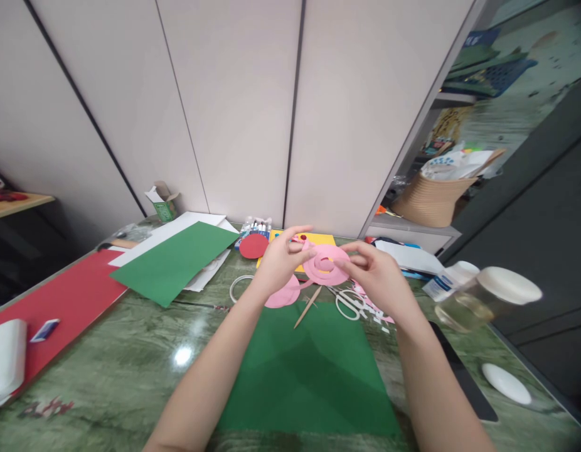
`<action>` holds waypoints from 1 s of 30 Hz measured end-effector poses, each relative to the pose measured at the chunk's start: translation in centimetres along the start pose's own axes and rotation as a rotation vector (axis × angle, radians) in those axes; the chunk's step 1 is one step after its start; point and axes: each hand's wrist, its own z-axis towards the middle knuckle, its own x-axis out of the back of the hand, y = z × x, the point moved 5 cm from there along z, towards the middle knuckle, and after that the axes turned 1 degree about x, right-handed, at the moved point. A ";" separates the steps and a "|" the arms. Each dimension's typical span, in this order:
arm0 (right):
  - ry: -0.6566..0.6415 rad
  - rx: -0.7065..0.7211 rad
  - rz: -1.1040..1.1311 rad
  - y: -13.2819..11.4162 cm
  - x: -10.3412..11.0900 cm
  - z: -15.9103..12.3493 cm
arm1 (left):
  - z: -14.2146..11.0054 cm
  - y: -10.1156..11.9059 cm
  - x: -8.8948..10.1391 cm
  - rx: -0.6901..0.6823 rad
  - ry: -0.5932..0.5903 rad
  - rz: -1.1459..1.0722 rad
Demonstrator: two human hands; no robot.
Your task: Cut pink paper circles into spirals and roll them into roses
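Between my hands, above the table, is a pink paper spiral (313,269) cut in a round shape. My left hand (282,258) pinches its left edge between thumb and fingers. On the opposite side my right hand (376,271) grips the right edge. Another round pink paper piece (283,294) shows below my left hand; I cannot tell whether it is joined to the spiral. A green paper sheet (314,370) lies flat under my forearms. At its far edge rest a pointed wooden stick (307,307) and white-handled scissors (351,305), with pink and white scraps beside them.
To the left lie a green sheet (177,260), white papers and a red sheet (83,301). A red paper circle (253,246) sits by a pack of markers. At right stand a lidded clear container (474,307), a black tablet (464,376) and a white mouse (507,383).
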 end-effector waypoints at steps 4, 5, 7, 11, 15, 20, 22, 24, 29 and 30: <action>-0.040 0.013 0.004 0.0 -0.4 0.0 | 0.1 0.0 0.1 -0.013 -0.028 0.042; -0.032 0.026 0.021 0.0 -0.4 0.1 | 0.1 0.0 0.1 -0.011 -0.038 0.039; 0.025 0.066 0.006 0.0 -0.2 0.3 | 0.1 0.1 0.2 -0.011 -0.051 0.029; 0.103 0.143 -0.132 -0.1 0.4 0.6 | -0.1 0.6 0.4 -0.003 -0.082 0.053; -0.118 0.094 0.035 0.6 -0.3 0.9 | -0.5 0.8 0.3 0.034 -0.169 0.045; -0.367 0.038 0.265 0.7 -1.3 0.7 | -0.7 0.3 0.1 0.084 -0.299 0.113; -0.394 -0.005 0.287 0.7 -1.5 0.6 | -0.6 0.0 0.1 0.080 -0.313 0.133; -0.392 -0.048 0.295 0.7 -1.6 0.6 | -0.4 -0.3 0.3 0.067 -0.297 0.154; -0.334 -0.071 0.312 0.7 -1.7 0.6 | -0.2 -0.8 0.2 0.033 -0.214 0.213; -0.314 -0.072 0.305 0.8 -1.6 0.6 | -0.1 -0.7 0.1 0.024 -0.201 0.197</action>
